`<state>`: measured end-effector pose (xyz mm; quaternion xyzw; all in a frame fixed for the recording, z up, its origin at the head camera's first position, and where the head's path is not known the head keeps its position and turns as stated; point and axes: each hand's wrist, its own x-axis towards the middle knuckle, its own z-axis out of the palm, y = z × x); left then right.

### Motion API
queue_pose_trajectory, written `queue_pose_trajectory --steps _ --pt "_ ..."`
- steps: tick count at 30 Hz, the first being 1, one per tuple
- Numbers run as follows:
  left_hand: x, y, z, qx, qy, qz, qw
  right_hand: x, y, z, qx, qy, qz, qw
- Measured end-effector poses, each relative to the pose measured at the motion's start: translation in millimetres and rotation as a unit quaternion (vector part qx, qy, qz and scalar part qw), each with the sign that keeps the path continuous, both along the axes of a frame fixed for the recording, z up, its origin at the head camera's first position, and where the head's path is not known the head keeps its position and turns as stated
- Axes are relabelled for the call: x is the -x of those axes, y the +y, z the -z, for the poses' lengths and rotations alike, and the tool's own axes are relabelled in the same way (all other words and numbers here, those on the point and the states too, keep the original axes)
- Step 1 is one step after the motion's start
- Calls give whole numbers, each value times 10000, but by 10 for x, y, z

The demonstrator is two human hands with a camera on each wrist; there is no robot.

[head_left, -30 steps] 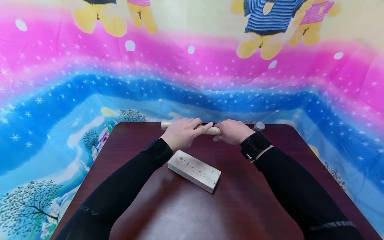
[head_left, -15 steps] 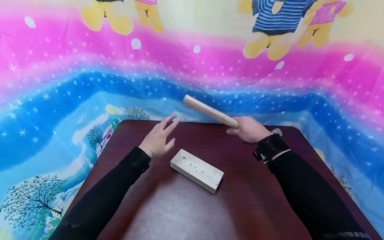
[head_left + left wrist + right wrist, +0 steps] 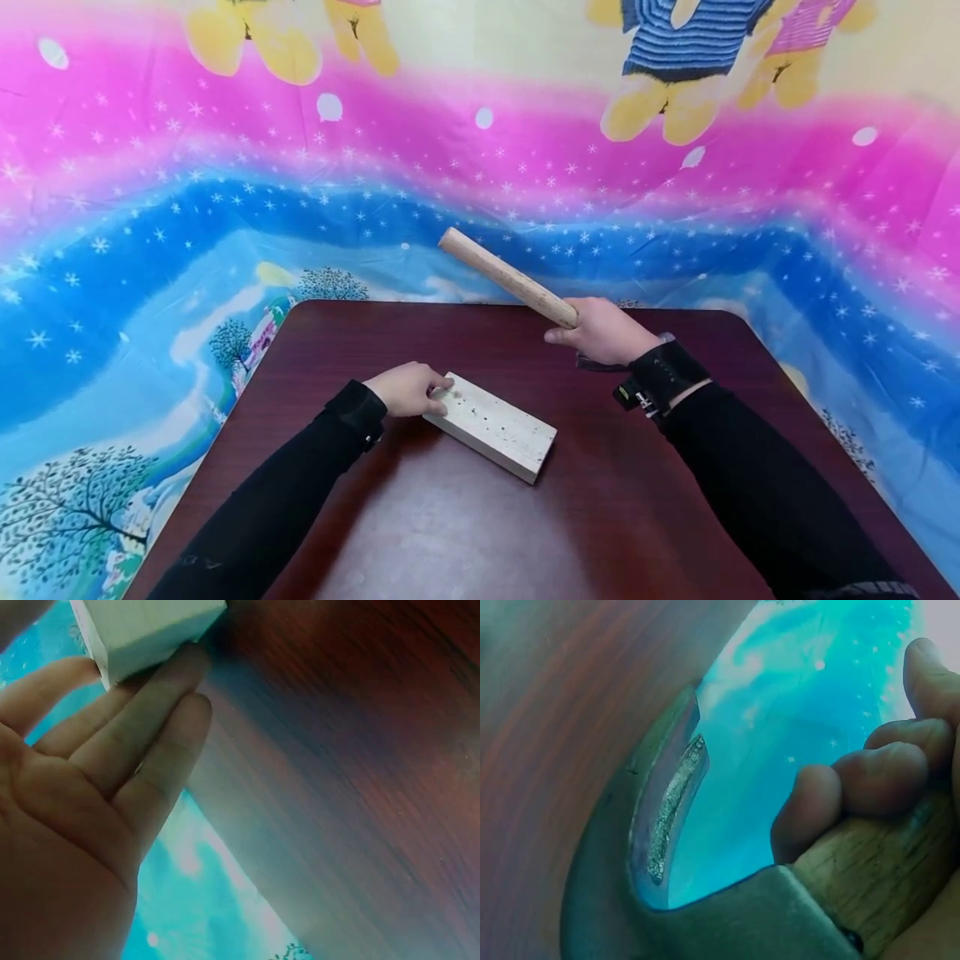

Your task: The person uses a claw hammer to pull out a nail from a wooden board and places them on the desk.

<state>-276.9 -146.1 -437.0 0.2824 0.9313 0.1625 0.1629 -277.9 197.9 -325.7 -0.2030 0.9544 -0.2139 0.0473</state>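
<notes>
A pale wooden block (image 3: 495, 425) with dark specks on its top lies at a slant on the dark table. My left hand (image 3: 405, 389) pinches its left end between thumb and fingers. In the left wrist view the fingers (image 3: 139, 727) reach along the block's end (image 3: 157, 634). My right hand (image 3: 609, 331) grips a claw hammer close to its head, raised over the far part of the table. The wooden handle (image 3: 510, 277) points up and to the left. In the right wrist view the metal claw (image 3: 600, 855) shows beside the curled fingers (image 3: 877, 780).
The dark red-brown table (image 3: 465, 542) ends at a rounded far edge. Behind and around it hangs a patterned cloth (image 3: 480, 183) in pink and blue. Black sleeves and wrist straps (image 3: 667, 375) cover both forearms.
My left hand let go of the hammer handle, moved back and down, and took hold of the block's left end. My right hand swung the handle's free end upward. The block stays in place.
</notes>
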Motion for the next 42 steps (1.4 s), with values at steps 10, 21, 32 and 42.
queue_pose_trajectory --steps 10,21,32,42 --pt "4 179 1 21 -75 -68 9999 -35 -294 263 237 -263 -434 9984" --pt "18 389 71 -119 -179 -174 9996 -132 -646 644 319 -842 -956 9913" --pt "72 476 5 -217 133 88 9996 -131 -810 671 487 -462 -734 9950" --pt "44 455 55 -392 -2 -193 9990 -177 -987 756 1122 -762 -371 9901"
